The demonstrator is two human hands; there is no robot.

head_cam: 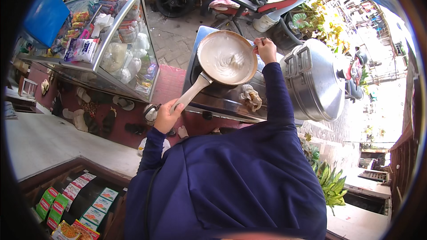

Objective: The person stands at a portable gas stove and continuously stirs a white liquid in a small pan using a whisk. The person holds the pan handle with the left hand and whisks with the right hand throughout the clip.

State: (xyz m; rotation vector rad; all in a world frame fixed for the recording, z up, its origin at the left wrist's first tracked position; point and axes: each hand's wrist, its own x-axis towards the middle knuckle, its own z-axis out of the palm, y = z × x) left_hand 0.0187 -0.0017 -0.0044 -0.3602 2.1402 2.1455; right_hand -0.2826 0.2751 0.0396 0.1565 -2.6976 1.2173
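A round frying pan with a pale handle is held over a gas stove. My left hand is closed around the end of that handle. Thick whitish batter fills the pan, with swirl marks near a lump right of its middle. At the pan's right rim, my right hand grips the handle of a utensil; the utensil's other end cannot be made out in the batter. A crumpled, stained cloth lies on the stove's near part, below the pan.
A large lidded aluminium steamer pot stands close to my right forearm. On the left is a glass display case with packets inside and on top. An office chair and black wheels are beyond the stove. Footwear lies on the red floor.
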